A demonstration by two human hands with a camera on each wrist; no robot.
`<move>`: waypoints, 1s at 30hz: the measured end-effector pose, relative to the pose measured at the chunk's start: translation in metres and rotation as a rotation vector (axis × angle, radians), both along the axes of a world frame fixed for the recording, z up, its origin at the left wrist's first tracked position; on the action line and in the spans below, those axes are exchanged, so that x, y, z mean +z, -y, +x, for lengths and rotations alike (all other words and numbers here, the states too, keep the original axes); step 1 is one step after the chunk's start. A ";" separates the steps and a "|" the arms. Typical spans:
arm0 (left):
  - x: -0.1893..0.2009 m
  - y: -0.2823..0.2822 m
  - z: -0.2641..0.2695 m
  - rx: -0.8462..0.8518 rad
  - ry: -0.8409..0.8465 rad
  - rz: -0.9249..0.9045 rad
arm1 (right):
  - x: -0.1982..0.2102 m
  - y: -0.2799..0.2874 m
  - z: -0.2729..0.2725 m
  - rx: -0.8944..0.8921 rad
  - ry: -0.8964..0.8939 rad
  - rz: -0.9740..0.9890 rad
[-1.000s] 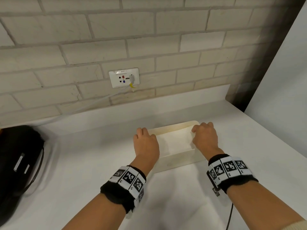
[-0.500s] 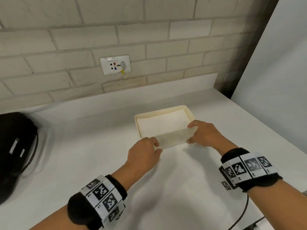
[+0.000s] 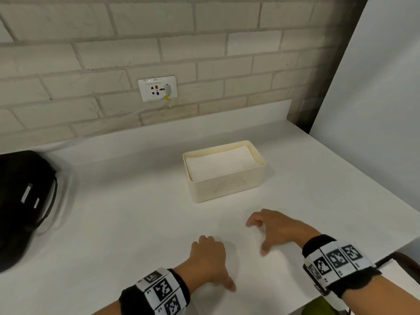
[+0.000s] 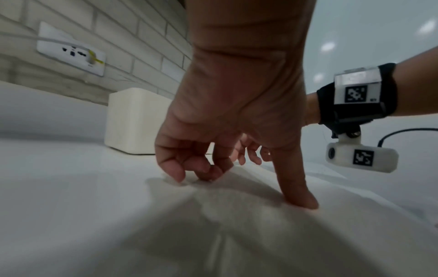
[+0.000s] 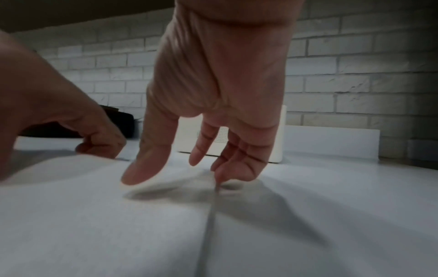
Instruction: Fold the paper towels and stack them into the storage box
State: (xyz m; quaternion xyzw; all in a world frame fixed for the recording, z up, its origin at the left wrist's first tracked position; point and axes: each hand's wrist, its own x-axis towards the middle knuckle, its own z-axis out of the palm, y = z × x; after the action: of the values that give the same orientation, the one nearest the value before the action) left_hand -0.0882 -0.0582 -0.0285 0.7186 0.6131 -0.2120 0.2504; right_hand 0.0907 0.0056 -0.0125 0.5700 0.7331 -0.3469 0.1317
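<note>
A cream storage box [image 3: 227,187] stands mid-counter with a stack of folded paper towels [image 3: 220,164] inside. It also shows behind the hands, as the box [image 4: 135,120] in the left wrist view and the box [image 5: 277,135] in the right wrist view. In front of it a flat paper towel sheet [image 3: 246,255] lies on the white counter. My left hand [image 3: 217,263] rests on the sheet [image 4: 237,234], fingers bent with tips down, thumb pressing. My right hand [image 3: 256,237] hovers with loosely spread fingers; one fingertip [image 5: 219,180] touches the sheet [image 5: 118,224]. Neither hand grips anything.
A black bag [image 3: 22,205] sits at the counter's left end. A wall socket [image 3: 158,88] with a plugged cable is on the brick wall behind. A white panel [image 3: 375,110] bounds the right side, where the counter edge [image 3: 391,244] runs close to my right wrist.
Both hands have let go of the box and pulled back toward me, coming down onto the flat sheet. The box stays in place with the towels inside.
</note>
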 end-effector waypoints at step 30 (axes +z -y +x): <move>0.078 -0.158 -0.063 0.800 0.779 0.549 | 0.054 -0.135 -0.022 -0.817 -0.772 0.443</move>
State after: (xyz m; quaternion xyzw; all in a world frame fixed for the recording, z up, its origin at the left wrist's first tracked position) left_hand -0.1512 0.0996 0.0497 0.4958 0.7308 0.3414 0.3217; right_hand 0.0688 0.1408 0.0413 0.6521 0.5044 -0.3903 -0.4098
